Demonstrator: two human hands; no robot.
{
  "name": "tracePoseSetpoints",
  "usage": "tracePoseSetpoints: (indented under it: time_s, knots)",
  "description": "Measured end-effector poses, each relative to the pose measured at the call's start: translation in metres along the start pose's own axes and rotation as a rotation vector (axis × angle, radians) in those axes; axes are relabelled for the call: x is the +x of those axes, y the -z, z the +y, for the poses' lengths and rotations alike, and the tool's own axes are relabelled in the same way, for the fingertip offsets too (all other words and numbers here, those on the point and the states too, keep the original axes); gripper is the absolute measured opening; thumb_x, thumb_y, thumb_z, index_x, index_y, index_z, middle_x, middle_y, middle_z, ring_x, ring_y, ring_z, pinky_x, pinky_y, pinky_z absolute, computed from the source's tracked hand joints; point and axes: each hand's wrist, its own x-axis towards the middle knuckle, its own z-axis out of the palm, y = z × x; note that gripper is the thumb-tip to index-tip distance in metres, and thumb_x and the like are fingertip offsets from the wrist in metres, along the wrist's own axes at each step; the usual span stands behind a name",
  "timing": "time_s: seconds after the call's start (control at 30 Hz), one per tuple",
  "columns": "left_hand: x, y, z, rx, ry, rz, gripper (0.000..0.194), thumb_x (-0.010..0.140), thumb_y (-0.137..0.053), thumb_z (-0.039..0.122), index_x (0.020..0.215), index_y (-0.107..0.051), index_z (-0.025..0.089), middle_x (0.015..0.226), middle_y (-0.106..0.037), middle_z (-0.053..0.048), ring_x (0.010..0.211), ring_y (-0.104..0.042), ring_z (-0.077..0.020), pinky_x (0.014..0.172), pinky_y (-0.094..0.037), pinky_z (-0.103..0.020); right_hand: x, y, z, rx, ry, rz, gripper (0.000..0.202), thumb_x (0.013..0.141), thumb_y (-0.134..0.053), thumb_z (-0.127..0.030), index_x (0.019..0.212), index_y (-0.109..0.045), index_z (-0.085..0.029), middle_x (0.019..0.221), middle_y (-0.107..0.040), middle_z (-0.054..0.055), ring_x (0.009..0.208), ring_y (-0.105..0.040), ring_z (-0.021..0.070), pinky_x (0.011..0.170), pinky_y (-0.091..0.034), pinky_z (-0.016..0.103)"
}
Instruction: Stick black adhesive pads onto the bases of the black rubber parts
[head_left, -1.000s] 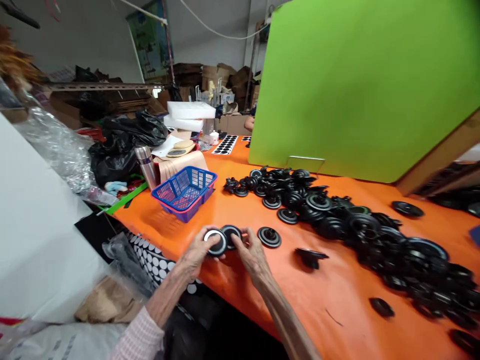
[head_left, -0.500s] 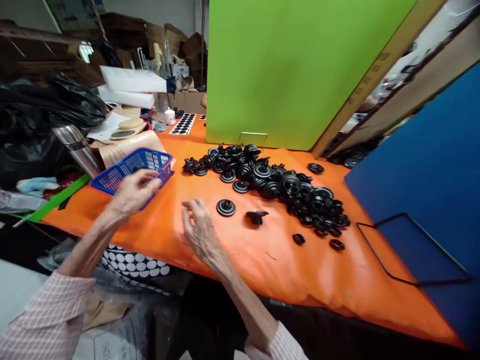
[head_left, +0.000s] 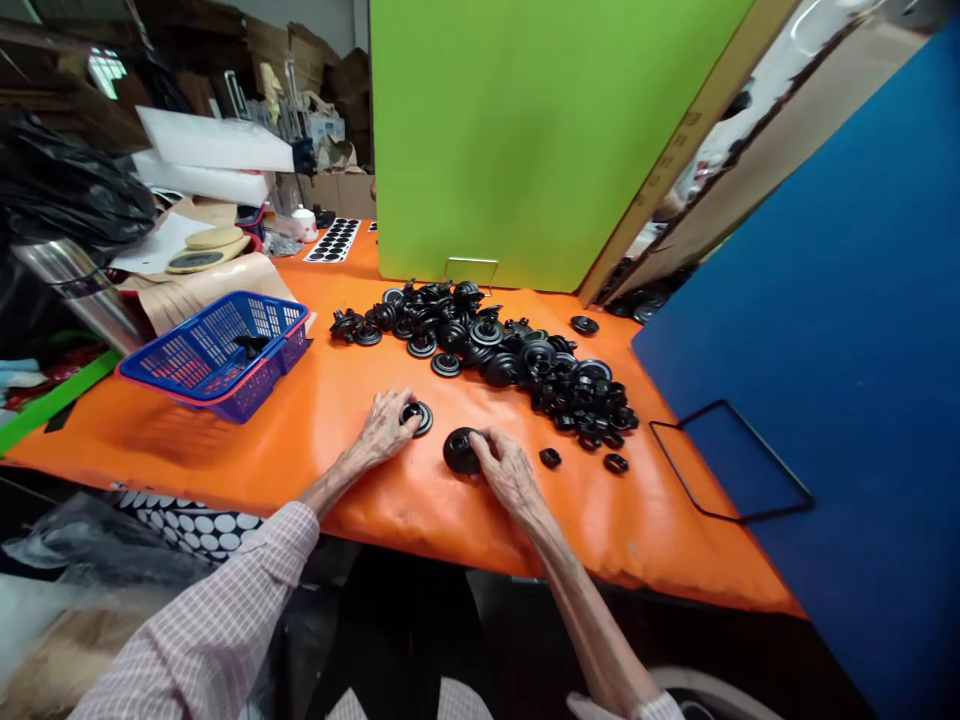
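My left hand rests on the orange table with its fingers closed around the stem of a black round disc, which lies flat with a grey ring on it. Just to the right, my right hand pinches a second black disc by its edge, its domed face tilted up toward me. Behind both hands spreads a heap of similar black discs. Small black nut-like rings make up the heap's right end. Two loose rings, one of them a black ring, lie right of my right hand.
A blue plastic basket with a black part inside stands at the left. Behind it are a steel flask and papers. A green board rises at the back, and a blue board with a wire handle leans at the right.
My left hand has come away from the basket and closed on the flat-lying disc. My right hand has moved right and picked up the other disc. The view has shifted to the right.
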Motion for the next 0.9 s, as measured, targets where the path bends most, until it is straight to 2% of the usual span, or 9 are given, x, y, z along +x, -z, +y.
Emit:
tracePoseSetpoints:
  time_s: [0.2,0.33,0.4,0.5,0.57,0.67,0.77,0.83,0.9]
  knots:
    - [-0.037,0.012,-0.001,0.019,-0.071,-0.042,0.015,0.083,-0.050,0.030,0.094,-0.056,0.020,0.098,-0.059,-0.008,0.096,-0.050,-0.0255,0.093,-0.040,-0.044,-0.019,0.000,-0.006,-0.208,-0.079,0.076,0.031,0.095,-0.035,-0.027,0.102,-0.064,-0.019,0.103,-0.064,0.012,0.086,-0.061,0.0221,0.073,-0.045,0.032]
    - [-0.053,0.020,-0.001,-0.012,-0.098,-0.104,0.016,0.083,-0.050,0.031,0.092,-0.056,0.020,0.096,-0.060,-0.007,0.096,-0.051,-0.0255,0.092,-0.041,-0.044,-0.023,0.021,0.018,-0.387,-0.168,0.201,0.036,0.093,-0.035,-0.022,0.116,-0.061,-0.011,0.116,-0.056,0.022,0.105,-0.053,0.0346,0.089,-0.041,0.050]
    - [-0.058,0.019,0.001,-0.033,-0.079,-0.111,0.020,0.082,-0.051,0.030,0.098,-0.057,0.019,0.099,-0.059,-0.007,0.099,-0.050,-0.0257,0.095,-0.041,-0.044,-0.024,0.033,0.036,-0.457,-0.163,0.202,0.034,0.091,-0.038,-0.019,0.111,-0.063,-0.009,0.112,-0.057,0.024,0.107,-0.052,0.0379,0.089,-0.041,0.054]
    - [-0.064,0.016,0.004,-0.031,0.025,-0.098,0.037,0.076,-0.058,0.033,0.109,-0.056,0.017,0.103,-0.055,-0.009,0.103,-0.050,-0.0272,0.097,-0.041,-0.044,-0.027,0.043,0.051,-0.439,-0.112,0.135,0.028,0.089,-0.041,-0.020,0.099,-0.065,-0.011,0.097,-0.061,0.020,0.098,-0.056,0.0343,0.085,-0.046,0.049]
    - [-0.068,0.015,0.006,-0.021,0.114,-0.087,0.040,0.072,-0.063,0.036,0.105,-0.056,0.016,0.100,-0.053,-0.009,0.101,-0.052,-0.0277,0.093,-0.044,-0.044,-0.035,0.042,0.047,-0.345,-0.076,0.125,0.025,0.089,-0.043,-0.024,0.101,-0.064,-0.014,0.097,-0.061,0.016,0.094,-0.059,0.0295,0.084,-0.049,0.044]
    - [-0.075,0.016,0.013,-0.091,0.175,-0.029,0.035,0.067,-0.067,0.033,0.094,-0.051,0.019,0.091,-0.053,-0.004,0.091,-0.056,-0.0240,0.087,-0.047,-0.043,-0.054,0.030,0.021,0.042,-0.021,0.073,0.026,0.090,-0.049,-0.035,0.106,-0.062,-0.019,0.097,-0.060,0.010,0.084,-0.061,0.0215,0.078,-0.053,0.036]
    - [-0.085,0.018,0.023,-0.487,0.315,-0.044,0.043,0.066,-0.071,0.033,0.098,-0.043,0.021,0.084,-0.056,0.000,0.076,-0.058,-0.0180,0.074,-0.052,-0.038,-0.073,0.013,-0.011,0.487,-0.057,-0.036,0.031,0.087,-0.057,-0.042,0.110,-0.061,-0.022,0.097,-0.060,0.006,0.082,-0.062,0.0176,0.075,-0.055,0.032]
    - [-0.093,0.018,0.031,-0.840,0.401,-0.118,0.051,0.065,-0.074,0.034,0.102,-0.042,0.021,0.088,-0.059,0.000,0.075,-0.060,-0.0161,0.064,-0.054,-0.032,-0.081,0.002,-0.027,0.655,-0.100,-0.071,0.033,0.086,-0.060,-0.041,0.114,-0.059,-0.023,0.102,-0.061,0.005,0.087,-0.064,0.0174,0.079,-0.056,0.033]
    - [-0.101,0.018,0.037,-1.087,0.420,-0.178,0.055,0.065,-0.077,0.032,0.104,-0.042,0.020,0.097,-0.061,-0.003,0.082,-0.062,-0.0164,0.063,-0.056,-0.030,-0.086,-0.004,-0.038,0.725,-0.103,-0.059,0.032,0.087,-0.060,-0.038,0.116,-0.057,-0.024,0.106,-0.062,0.005,0.092,-0.064,0.0173,0.081,-0.056,0.033]
